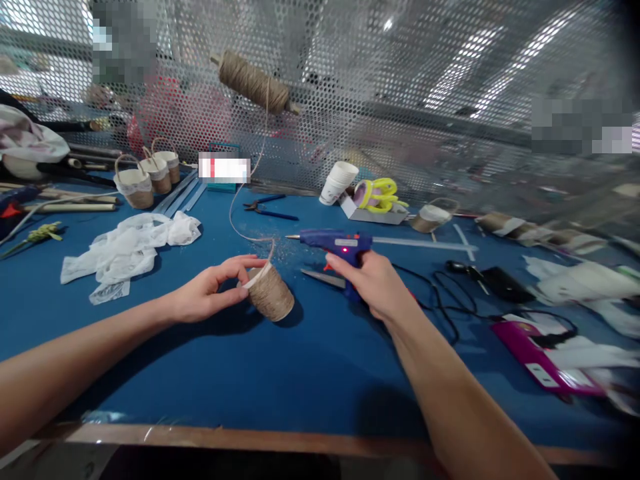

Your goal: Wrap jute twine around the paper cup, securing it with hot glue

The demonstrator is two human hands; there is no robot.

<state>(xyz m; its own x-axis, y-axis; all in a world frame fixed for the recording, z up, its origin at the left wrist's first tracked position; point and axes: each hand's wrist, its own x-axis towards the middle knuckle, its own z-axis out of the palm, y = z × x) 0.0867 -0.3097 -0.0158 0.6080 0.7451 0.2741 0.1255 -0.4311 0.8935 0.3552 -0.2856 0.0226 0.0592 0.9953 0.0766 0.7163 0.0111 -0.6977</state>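
My left hand [215,288] grips the rim of a small paper cup [271,292] wrapped in brown twine, tilted on its side with its base toward the lower right. From its rim a strand of twine [255,238] loops up to a spool of twine [255,81] mounted on the mesh. In my right hand [376,280] is a blue hot glue gun [336,243], its nozzle pointing left above the table and a red light lit on its side. A clear glue stick [425,244] sticks out of its back. Scissors [324,277] lie partly hidden behind that hand.
Finished-looking twine baskets [157,173] stand back left, near crumpled white lace [125,250]. Blue-handled pliers [273,207], stacked paper cups [339,181] and a box with yellow material [377,197] sit farther back. Black cable [445,300] and a magenta power strip [545,360] occupy the right.
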